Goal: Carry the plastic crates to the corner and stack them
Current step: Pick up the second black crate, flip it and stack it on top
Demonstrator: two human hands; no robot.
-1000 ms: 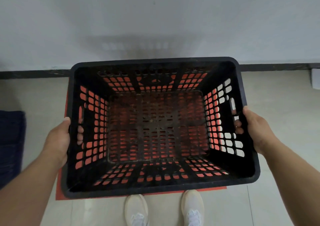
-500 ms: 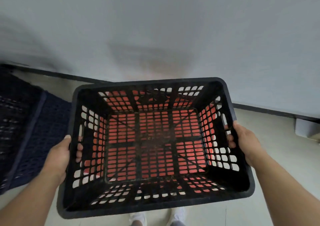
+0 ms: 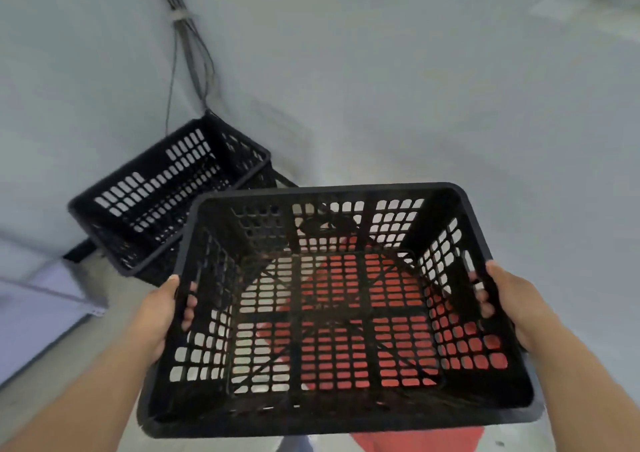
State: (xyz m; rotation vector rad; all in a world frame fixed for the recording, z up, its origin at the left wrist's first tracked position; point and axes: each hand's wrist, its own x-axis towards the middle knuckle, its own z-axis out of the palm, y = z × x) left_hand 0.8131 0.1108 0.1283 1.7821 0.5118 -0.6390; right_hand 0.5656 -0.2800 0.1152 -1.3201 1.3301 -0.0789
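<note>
I carry a black perforated plastic crate (image 3: 329,193) in front of me, open side up and empty. My left hand (image 3: 162,316) grips its left side handle, with the fingers curled through the slot. My right hand (image 3: 509,302) grips the right side handle the same way. Ahead and to the left, another black crate (image 3: 166,188) stands in the corner where two pale walls meet, seemingly nested on one more below it. The held crate is above the floor and nearer to me than the corner stack, overlapping its near right corner in view.
A red mat (image 3: 415,441) lies on the floor under the carried crate. Grey cables (image 3: 187,53) run down the wall corner behind the stack. A pale flat object (image 3: 38,313) lies on the floor at the left. A dark baseboard (image 3: 78,249) shows beside the stack.
My view has swung left and up toward the corner, bringing the corner crates into full sight. The carried crate has left the spot over the red mat. Both hands keep the same grip.
</note>
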